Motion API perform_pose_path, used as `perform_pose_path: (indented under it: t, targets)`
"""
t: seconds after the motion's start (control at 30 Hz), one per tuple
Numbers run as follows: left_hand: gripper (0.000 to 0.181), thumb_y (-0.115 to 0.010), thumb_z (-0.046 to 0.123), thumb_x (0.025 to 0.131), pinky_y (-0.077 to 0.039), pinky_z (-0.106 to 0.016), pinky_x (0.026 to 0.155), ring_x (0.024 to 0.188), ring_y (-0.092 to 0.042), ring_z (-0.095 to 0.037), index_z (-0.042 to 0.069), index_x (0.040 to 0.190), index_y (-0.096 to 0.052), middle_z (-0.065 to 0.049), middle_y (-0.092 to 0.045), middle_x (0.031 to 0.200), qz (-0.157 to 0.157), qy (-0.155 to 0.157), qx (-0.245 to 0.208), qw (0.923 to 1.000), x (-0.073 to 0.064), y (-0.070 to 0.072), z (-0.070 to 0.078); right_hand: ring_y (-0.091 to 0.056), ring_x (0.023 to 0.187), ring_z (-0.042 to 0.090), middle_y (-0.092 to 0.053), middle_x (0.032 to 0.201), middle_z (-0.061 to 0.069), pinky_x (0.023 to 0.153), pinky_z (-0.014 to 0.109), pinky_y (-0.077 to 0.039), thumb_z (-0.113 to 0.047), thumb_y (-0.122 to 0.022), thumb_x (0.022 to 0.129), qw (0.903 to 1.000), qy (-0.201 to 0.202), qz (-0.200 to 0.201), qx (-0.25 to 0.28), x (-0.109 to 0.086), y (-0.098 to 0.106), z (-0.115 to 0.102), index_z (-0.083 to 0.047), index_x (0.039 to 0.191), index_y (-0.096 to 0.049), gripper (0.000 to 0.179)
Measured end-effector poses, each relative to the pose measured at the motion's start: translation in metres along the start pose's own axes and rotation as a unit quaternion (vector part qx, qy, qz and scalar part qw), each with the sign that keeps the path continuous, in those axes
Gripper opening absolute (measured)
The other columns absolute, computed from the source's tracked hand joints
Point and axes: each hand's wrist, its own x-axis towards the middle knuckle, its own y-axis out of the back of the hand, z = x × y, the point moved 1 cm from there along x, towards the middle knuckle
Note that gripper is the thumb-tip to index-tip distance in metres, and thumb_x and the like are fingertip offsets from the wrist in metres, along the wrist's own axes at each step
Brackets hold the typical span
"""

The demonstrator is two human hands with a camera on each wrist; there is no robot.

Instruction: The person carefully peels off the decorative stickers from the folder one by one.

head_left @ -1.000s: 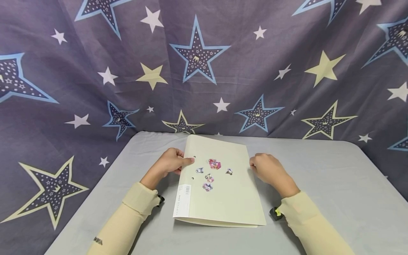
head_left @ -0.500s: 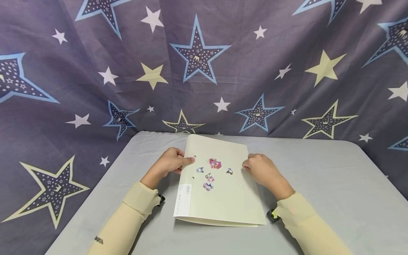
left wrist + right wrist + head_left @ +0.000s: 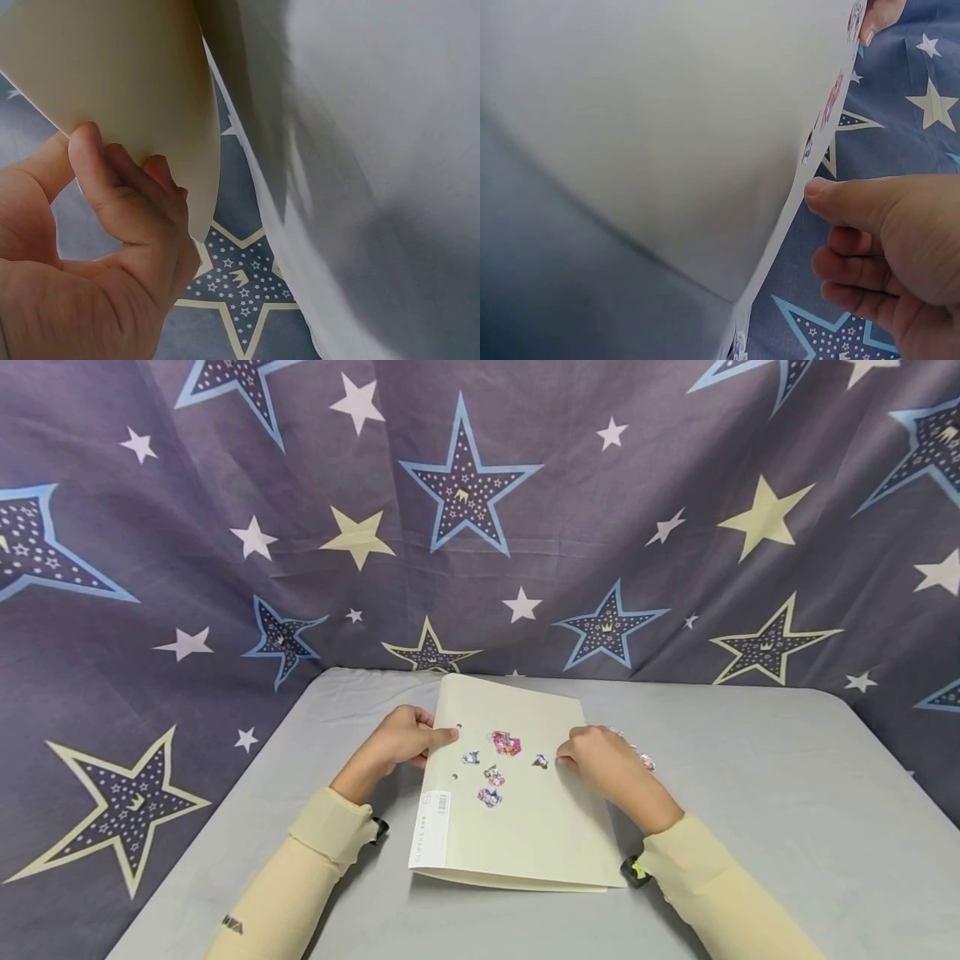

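A cream clip file (image 3: 517, 835) stands slightly gaping on the grey-covered table, a white label on its spine side. Several small cartoon stickers (image 3: 506, 743) are on its cover. My left hand (image 3: 397, 742) pinches the spine edge, thumb on the cover and fingers behind; the left wrist view shows these curled fingers (image 3: 124, 180) against the cream sheet. My right hand (image 3: 611, 768) is over the cover's right part, fingers bent, tips just right of a small dark sticker (image 3: 540, 762). In the right wrist view its thumb (image 3: 840, 199) is close to the cover; whether it pinches anything is hidden.
More colourful stickers (image 3: 647, 762) show beyond my right hand, to the right of the file, partly covered by it. A dark star-patterned cloth (image 3: 480, 527) hangs behind the table (image 3: 795, 827). Each wrist carries a small black device.
My right hand has moved left from the file's right edge onto its cover, uncovering the stickers to the right. The left hand and the file have stayed where they were.
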Motion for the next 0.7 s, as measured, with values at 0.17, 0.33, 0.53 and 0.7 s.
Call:
perform_pose_path:
  t: [0.17,0.33,0.53,0.7]
  targets:
    - [0.035,-0.078,0.027,0.093,-0.059,-0.033,0.057,0.063,-0.068,-0.018,-0.003,0.103,-0.063,-0.011,-0.072,0.081,0.0,-0.002,-0.003,1.0,-0.0009,0.0003,0.0008,-0.064,0.066,0.021,-0.061,0.069,0.0,0.062,0.037,-0.054,-0.007,-0.082,0.086,0.9996,0.025,0.008,-0.008,0.0012,-0.0009,-0.0029,-0.014,0.075,-0.076,0.014]
    - [0.036,-0.078,0.026,0.093,-0.06,-0.035,0.059,0.063,-0.068,-0.018,-0.004,0.106,-0.064,-0.012,-0.072,0.082,0.002,-0.003,-0.014,0.9999,-0.0012,0.0,0.0017,-0.062,0.063,0.018,-0.06,0.068,-0.002,0.061,0.036,-0.053,-0.005,-0.082,0.086,0.9994,0.033,0.009,-0.004,0.0023,-0.0012,-0.0045,-0.016,0.072,-0.074,0.019]
    - [0.039,-0.079,0.028,0.092,-0.06,-0.034,0.057,0.066,-0.07,-0.019,-0.005,0.108,-0.064,-0.013,-0.072,0.086,0.002,-0.01,-0.023,0.9997,0.0005,0.0,0.0011,-0.061,0.064,0.014,-0.061,0.068,-0.003,0.062,0.035,-0.053,-0.008,-0.083,0.086,0.9993,0.033,0.0,0.016,0.0032,-0.0016,-0.0056,-0.016,0.072,-0.074,0.018]
    - [0.039,-0.079,0.028,0.092,-0.061,-0.039,0.06,0.067,-0.071,-0.02,-0.005,0.109,-0.064,-0.013,-0.072,0.086,0.004,-0.011,-0.023,0.9997,0.0004,0.0,0.0011,-0.064,0.067,0.016,-0.063,0.07,-0.003,0.064,0.034,-0.055,-0.011,-0.083,0.086,0.9987,0.046,-0.001,0.02,0.0038,-0.0022,-0.0069,-0.015,0.074,-0.074,0.016]
